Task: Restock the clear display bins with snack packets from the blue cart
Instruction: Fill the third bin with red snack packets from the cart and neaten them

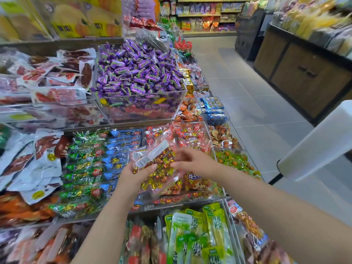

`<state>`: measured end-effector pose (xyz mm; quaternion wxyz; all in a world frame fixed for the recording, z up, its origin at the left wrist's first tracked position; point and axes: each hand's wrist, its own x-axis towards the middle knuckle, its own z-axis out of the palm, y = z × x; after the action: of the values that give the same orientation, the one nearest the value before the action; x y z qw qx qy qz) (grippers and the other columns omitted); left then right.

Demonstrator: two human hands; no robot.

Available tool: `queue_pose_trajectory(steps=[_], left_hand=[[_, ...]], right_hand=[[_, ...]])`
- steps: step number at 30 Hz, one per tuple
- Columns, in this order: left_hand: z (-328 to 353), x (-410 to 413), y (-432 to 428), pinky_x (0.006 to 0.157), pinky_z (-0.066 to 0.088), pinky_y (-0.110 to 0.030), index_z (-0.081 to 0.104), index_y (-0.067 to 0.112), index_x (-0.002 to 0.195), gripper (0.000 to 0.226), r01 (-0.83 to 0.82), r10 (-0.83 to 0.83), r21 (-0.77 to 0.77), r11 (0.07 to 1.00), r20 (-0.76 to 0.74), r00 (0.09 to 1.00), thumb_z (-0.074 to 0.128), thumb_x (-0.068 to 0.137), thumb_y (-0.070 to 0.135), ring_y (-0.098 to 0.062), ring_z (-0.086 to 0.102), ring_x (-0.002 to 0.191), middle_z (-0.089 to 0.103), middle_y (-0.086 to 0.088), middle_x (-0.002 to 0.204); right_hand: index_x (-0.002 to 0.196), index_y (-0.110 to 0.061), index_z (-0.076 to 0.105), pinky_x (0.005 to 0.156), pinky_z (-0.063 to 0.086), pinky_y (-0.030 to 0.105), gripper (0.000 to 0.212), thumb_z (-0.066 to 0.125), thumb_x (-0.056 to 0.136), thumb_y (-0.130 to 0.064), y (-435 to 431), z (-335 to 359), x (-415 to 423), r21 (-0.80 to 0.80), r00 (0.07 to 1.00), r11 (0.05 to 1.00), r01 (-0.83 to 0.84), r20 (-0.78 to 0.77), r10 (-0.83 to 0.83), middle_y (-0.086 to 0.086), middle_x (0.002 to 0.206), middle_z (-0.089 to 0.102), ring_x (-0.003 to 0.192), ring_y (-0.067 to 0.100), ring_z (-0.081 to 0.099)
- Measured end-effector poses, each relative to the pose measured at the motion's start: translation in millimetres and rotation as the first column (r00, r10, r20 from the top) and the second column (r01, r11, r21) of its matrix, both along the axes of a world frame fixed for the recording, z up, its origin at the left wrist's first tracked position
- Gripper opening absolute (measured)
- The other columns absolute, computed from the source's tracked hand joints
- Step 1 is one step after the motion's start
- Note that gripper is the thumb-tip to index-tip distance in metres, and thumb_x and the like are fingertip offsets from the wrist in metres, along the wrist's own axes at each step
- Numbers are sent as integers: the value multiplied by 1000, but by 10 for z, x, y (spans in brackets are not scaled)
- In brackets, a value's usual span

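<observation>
A left hand (137,173) gripped a bag of gold-wrapped sweets (153,159) above 1 display bin (200,196); the right hand (192,161) was too blurred to read. Emptying it low should limit spills.

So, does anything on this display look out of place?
Mostly tidy. The purple sweets are heaped above the rim of their clear bin, and a few yellow and orange wrappers show through its front wall.

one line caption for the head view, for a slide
Left hand holds a clear bag of gold-wrapped snacks over clear display bins; blurred right hand reaches toward it
</observation>
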<state>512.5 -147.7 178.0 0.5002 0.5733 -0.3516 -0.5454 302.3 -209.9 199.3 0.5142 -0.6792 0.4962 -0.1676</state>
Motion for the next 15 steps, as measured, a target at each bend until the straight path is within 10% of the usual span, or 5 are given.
queue_pose_trajectory(steps=[5,10,15], left_hand=[[52,-20,-20,64,44,-23,51,37,105,49,-64,61,30,997,108,992,82,67,36,3,56,80,56,28,93],[20,92,-24,103,34,-53,18,21,152,110,-117,102,93,989,153,983,77,66,54,-29,32,138,26,-2,156],[80,83,-49,107,30,-58,23,22,150,123,-143,137,220,965,39,990,81,49,64,-34,31,139,28,-7,155]], right_hand=[[122,-19,56,76,57,29,51,77,77,-29,40,-48,125,132,987,991,39,149,-59,4,100,63,85,15,68],[106,-26,54,55,47,13,43,80,72,-21,9,83,-20,35,997,998,-47,58,45,-1,91,52,70,9,53],[132,-67,23,89,54,33,90,69,77,-12,74,298,-54,-118,966,976,-182,161,200,-21,136,39,122,17,52]])
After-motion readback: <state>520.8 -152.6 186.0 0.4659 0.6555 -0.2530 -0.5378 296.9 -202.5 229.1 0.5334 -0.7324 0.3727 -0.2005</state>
